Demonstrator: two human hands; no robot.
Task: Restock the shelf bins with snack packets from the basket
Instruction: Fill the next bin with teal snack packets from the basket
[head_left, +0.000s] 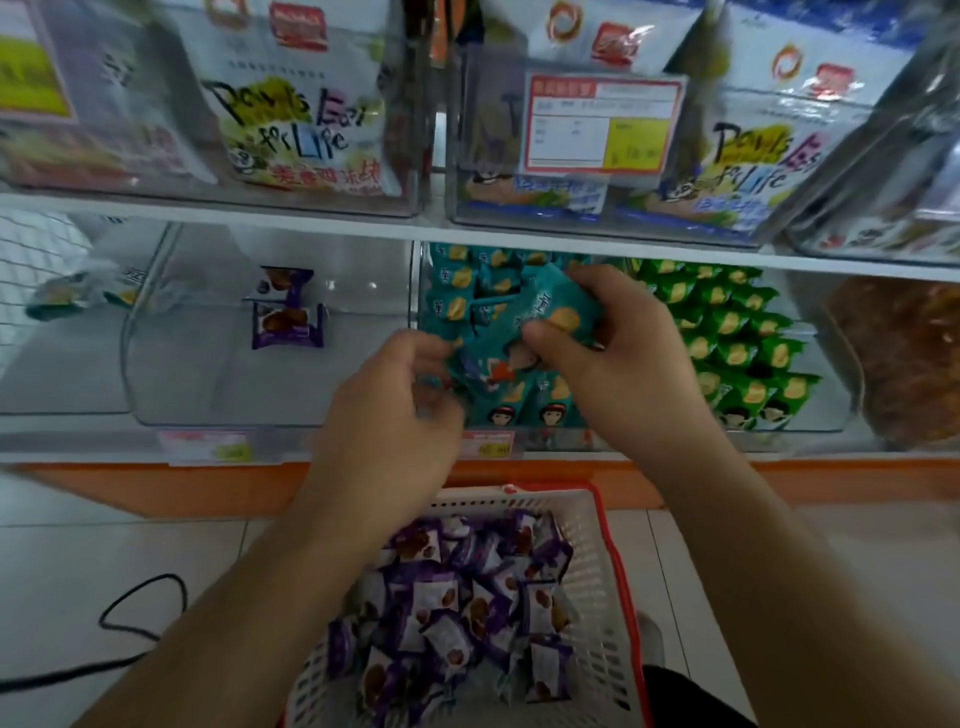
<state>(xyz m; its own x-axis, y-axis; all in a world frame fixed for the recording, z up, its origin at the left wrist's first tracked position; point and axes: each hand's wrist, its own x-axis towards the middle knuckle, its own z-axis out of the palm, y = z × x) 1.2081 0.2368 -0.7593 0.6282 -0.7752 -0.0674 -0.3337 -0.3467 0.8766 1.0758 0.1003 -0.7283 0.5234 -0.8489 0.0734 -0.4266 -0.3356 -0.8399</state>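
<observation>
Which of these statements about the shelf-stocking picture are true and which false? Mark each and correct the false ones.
1. The basket holds purple packets. True.
2. The right hand grips a green packet. False: it grips a teal packet.
3. The left bin is full. False: only two purple packets lie in it.
4. The green packets sit right of the teal bin. True.
5. The left hand rests in the basket. False: it is raised at the teal bin.
</observation>
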